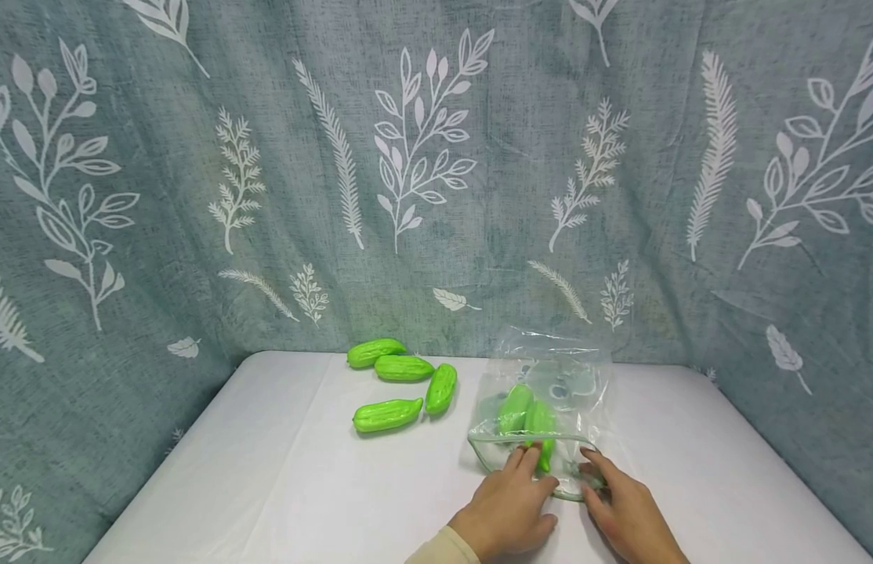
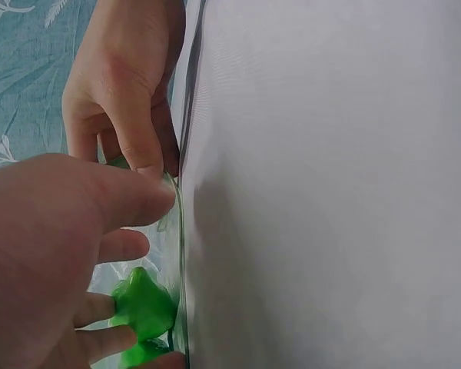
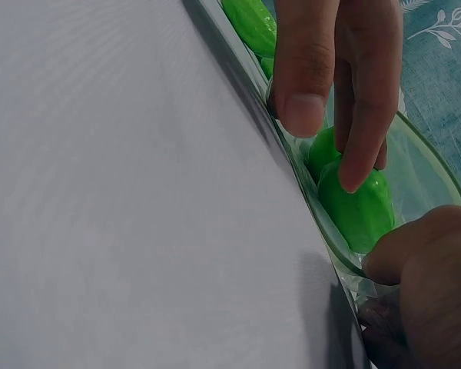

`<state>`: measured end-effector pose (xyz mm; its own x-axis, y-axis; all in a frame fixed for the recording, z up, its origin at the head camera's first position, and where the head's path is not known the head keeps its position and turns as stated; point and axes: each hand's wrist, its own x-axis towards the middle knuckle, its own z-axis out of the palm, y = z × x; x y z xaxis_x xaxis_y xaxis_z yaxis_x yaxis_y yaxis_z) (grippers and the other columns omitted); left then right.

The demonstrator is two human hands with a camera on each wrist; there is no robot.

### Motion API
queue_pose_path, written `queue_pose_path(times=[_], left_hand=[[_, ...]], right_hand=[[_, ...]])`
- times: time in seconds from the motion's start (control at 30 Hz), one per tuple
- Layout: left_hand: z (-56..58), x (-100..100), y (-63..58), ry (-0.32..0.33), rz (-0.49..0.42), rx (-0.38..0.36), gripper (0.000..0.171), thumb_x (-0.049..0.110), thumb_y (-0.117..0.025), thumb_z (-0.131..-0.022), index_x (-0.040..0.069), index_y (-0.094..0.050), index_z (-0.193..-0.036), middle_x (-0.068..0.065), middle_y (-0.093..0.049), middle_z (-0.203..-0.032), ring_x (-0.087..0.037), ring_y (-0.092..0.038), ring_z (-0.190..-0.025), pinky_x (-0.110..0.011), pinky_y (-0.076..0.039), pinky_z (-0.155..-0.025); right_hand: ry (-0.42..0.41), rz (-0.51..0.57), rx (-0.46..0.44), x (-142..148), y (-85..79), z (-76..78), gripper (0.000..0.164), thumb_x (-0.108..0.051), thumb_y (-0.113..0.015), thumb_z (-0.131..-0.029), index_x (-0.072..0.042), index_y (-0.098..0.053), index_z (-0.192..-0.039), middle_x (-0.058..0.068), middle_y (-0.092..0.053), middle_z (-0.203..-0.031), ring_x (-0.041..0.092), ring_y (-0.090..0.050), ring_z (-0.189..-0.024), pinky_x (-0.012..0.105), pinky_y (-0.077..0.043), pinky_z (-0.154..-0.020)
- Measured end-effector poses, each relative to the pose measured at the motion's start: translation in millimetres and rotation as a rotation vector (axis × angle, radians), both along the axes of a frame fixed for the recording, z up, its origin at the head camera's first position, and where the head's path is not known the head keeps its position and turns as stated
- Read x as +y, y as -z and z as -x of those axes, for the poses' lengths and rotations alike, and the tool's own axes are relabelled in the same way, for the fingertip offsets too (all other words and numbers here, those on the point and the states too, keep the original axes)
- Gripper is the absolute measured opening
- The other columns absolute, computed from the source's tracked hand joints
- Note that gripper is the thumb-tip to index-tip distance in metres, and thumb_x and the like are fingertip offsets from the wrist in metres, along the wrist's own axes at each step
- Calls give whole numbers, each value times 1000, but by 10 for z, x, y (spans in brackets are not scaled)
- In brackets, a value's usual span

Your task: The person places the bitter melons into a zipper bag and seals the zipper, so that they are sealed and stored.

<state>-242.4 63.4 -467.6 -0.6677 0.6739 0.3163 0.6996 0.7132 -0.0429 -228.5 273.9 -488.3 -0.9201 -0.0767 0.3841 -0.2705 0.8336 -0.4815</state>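
A clear zip bag [image 1: 577, 372] with a green-edged mouth lies toward the near right. Two ridged green vegetables, like toy bitter melons [image 1: 516, 409], are inside it, the nearer one [image 3: 357, 204] close to the mouth. My left hand [image 1: 510, 501] reaches into the mouth; its fairly straight fingers touch the near bitter melon, and its thumb is by the rim. With thumb and fingers, my right hand [image 1: 627, 505] pinches the rim at the right corner. In the left wrist view the right hand [image 2: 131, 84] appears above the left hand [image 2: 54, 238].
Several more green bitter melons [image 1: 387, 415] lie on the white table [image 1: 281, 486] left of the bag. A grey-green leaf-patterned curtain [image 1: 436, 180] hangs behind the table and along both sides.
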Motion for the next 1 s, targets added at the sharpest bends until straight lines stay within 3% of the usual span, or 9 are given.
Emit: queue_pose_path(times=[0.4,0.7,1.0], left_hand=[[82,0,-3,-27,-33,-22,36,43,-68,-90,27,-71,-122,-8,-54,-138,-21,-50,-127,-29,-54,-83],[-14,-60,-23,49,-59,-47,38,42,-69,-90,27,-70,-125,-12,-45,-150,-24,-45,-136,-30,-53,-91],[-71,-45,-62,115,56,-37,40,48,-65,-93,29,-68,-127,-13,-42,-153,-28,-44,-137,-35,-50,-98]], right_hand=[[-6,29,-62,1,-31,-4,53,-11,-69,-92,-9,-53,-142,10,-70,-119,35,-65,-112,53,-52,-90],[3,14,-60,9,-33,-11,52,-11,-70,-92,-9,-53,-141,9,-70,-119,35,-65,-111,54,-52,-91],[2,40,-86,-1,-22,-7,53,-11,-69,-92,-10,-53,-142,10,-70,-120,33,-66,-109,51,-53,-89]])
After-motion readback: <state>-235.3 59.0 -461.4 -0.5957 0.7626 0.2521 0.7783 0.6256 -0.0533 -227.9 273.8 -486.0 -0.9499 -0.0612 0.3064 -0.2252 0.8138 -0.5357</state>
